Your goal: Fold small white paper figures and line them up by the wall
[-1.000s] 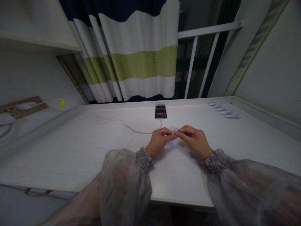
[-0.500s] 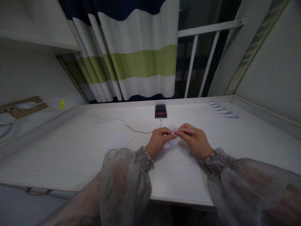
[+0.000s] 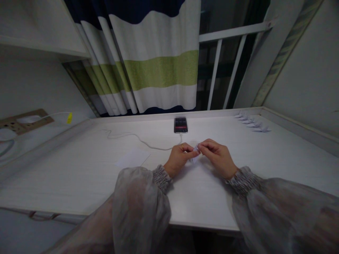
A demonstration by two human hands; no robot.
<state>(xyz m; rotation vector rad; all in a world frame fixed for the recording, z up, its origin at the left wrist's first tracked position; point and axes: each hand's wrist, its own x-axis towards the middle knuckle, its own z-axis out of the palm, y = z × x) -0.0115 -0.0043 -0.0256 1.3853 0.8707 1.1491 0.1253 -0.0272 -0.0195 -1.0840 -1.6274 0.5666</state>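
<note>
Over the middle of the white desk (image 3: 79, 176), my left hand (image 3: 178, 158) and my right hand (image 3: 218, 157) meet at a small folded piece of white paper (image 3: 195, 151). Both hands pinch it with thumb and fingertips, the left from the left side, the right from the right. A ring shows on my left hand. Most of the paper is hidden by my fingers. Sheer grey sleeves cover both forearms.
A phone (image 3: 180, 125) lies just beyond my hands with a white cable (image 3: 137, 138) running left. A flat white sheet (image 3: 132, 157) rests left of my hands. Several small folded paper pieces (image 3: 253, 122) line the far right corner. A striped curtain (image 3: 156, 63) hangs behind.
My hands have drawn slightly closer together around the paper, with small finger shifts. Nothing else has moved.
</note>
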